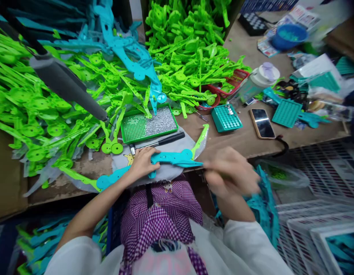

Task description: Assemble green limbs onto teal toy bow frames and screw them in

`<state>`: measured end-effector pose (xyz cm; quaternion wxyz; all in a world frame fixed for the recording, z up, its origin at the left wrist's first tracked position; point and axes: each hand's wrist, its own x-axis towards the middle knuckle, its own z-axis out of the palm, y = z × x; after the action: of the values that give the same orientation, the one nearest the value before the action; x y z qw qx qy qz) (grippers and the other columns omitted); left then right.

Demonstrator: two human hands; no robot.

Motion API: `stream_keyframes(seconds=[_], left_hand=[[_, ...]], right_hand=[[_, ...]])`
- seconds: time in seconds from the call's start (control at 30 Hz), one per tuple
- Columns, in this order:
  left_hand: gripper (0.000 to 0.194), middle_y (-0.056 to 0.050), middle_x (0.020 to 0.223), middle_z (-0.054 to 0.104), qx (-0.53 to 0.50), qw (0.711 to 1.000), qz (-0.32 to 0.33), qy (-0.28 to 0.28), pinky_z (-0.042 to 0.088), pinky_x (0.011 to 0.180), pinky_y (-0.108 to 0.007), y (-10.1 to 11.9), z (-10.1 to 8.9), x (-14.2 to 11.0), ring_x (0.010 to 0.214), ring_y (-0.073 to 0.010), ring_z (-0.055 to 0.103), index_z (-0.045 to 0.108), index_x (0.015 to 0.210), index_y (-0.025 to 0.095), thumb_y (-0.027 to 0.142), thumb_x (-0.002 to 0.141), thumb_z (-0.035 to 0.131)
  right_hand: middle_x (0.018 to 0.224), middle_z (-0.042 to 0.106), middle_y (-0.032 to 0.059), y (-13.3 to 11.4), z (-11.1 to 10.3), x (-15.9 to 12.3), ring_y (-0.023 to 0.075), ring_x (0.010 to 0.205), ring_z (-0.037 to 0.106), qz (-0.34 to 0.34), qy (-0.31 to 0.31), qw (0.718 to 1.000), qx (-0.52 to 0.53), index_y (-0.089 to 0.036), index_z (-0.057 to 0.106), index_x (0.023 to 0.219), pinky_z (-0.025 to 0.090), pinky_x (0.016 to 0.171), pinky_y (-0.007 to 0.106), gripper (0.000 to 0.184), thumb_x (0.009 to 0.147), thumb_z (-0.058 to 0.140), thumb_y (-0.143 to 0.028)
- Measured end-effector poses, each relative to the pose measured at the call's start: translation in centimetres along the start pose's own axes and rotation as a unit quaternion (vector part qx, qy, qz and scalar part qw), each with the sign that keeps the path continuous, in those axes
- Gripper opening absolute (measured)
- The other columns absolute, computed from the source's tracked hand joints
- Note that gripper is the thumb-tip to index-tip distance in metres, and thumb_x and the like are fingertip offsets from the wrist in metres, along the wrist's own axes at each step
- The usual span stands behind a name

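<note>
A long blue plastic part (174,157) with a green arm at each end lies across the grey cloth at the table's front edge. My left hand (143,164) grips its middle, thumb on the near side and fingers on the far side. Close to its pointed right tip is my right hand (233,173), smeared by motion with fingers curled; whether it holds anything cannot be made out. Just beyond my left hand lies a hammer (168,139) with a black handle. Behind that stands a green tray (133,128) with many small silvery metal pieces.
Heaped green plastic arms (182,61) fill the back and left. A grey power screwdriver (65,82) hangs at left. Rightward are a teal peg tray (227,117), a phone (262,123), a bottle (260,80) and a blue bowl (290,37). White crates (297,221) stand below right.
</note>
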<state>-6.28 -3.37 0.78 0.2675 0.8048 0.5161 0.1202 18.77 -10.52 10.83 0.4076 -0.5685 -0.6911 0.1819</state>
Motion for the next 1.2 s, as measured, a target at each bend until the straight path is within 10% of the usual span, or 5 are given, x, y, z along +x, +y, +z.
stream_keyframes(seconds=[0.27,0.63,0.83,0.97,1.2], left_hand=[[0.025,-0.009,0.12,0.069,-0.007,0.998,0.057,0.036,0.05,0.097,-0.043,-1.6,-2.4,0.2,0.112,-0.0247,0.064,0.067,0.118,0.024,0.033,0.097,0.057],[0.028,-0.015,0.122,0.067,0.148,0.98,0.054,0.124,0.05,0.096,-0.048,-6.5,-6.4,0.5,0.113,-0.0309,0.062,0.069,0.118,0.019,0.031,0.098,0.055],[0.055,-0.013,0.135,0.06,0.1,0.991,0.05,0.072,0.05,0.101,-0.047,-5.5,-5.5,-8.7,0.122,-0.031,0.058,0.054,0.143,0.025,0.051,0.095,0.06],[0.055,-0.016,0.132,0.062,0.172,0.984,0.011,0.047,0.054,0.091,-0.047,-6.7,-3.1,-13.7,0.115,-0.0343,0.062,0.054,0.144,0.023,0.049,0.095,0.06],[0.042,-0.011,0.114,0.071,0.147,0.983,0.034,0.105,0.055,0.083,-0.039,-8.4,-1.8,-13.0,0.099,-0.0267,0.069,0.062,0.135,0.021,0.042,0.1,0.05]], right_hand=[[0.12,0.073,0.0135,10.2,4.8,-1.7,0.0323,0.112,0.068,-0.049,-0.107,0.979,-0.166,-0.026,0.07,0.121,0.046,0.1,0.053,0.039,0.096,0.055,-0.052],[0.123,0.072,0.0115,9.1,9.4,5.7,0.0283,0.11,0.065,-0.195,-0.254,0.922,-0.218,-0.021,0.068,0.124,0.044,0.097,0.045,0.032,0.101,0.046,-0.023],[0.121,0.068,0.0136,9.9,11.8,7.1,0.0282,0.108,0.06,-0.166,-0.264,0.908,-0.279,-0.018,0.065,0.126,0.042,0.087,0.04,0.031,0.098,0.058,-0.029],[0.115,0.067,0.0129,9.7,11.8,8.1,0.0272,0.105,0.059,-0.195,-0.297,0.882,-0.31,-0.016,0.066,0.113,0.039,0.087,0.038,0.021,0.099,0.057,-0.028],[0.104,0.069,0.0122,8.2,7.5,9.0,0.0246,0.093,0.061,-0.271,-0.28,0.87,-0.302,-0.015,0.062,0.118,0.041,0.082,0.036,0.028,0.105,0.043,-0.032]])
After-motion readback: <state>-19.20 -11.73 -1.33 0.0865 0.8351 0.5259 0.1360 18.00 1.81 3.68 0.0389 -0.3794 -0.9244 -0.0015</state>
